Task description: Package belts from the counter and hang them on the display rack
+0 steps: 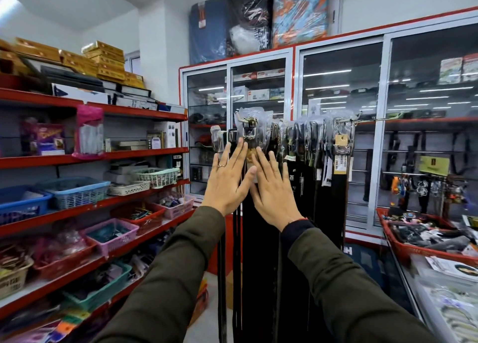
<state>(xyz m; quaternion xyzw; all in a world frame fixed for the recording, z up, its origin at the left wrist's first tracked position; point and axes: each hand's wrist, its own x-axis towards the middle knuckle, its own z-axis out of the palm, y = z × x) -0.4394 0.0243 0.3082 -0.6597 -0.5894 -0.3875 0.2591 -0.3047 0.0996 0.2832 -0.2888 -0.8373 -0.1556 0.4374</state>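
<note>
A row of dark belts in clear plastic sleeves (305, 146) hangs from a display rack rod (346, 121) in front of a glass cabinet. The nearest packaged belt (249, 126) has a gold buckle at its top. My left hand (227, 178) and my right hand (271, 190) are both raised in front of this belt, just below the buckle. Their fingers are spread flat, palms toward the hanging belts, and the two thumbs touch each other. Neither hand grips anything. The belt straps (258, 265) fall down between my sleeves.
Red shelves (144, 152) with baskets and boxes run along the left. A glass cabinet (341, 89) stands behind the rack. At the right is a red tray of goods (393, 241) on a glass counter (424, 291), with more hanging items (426, 187) behind.
</note>
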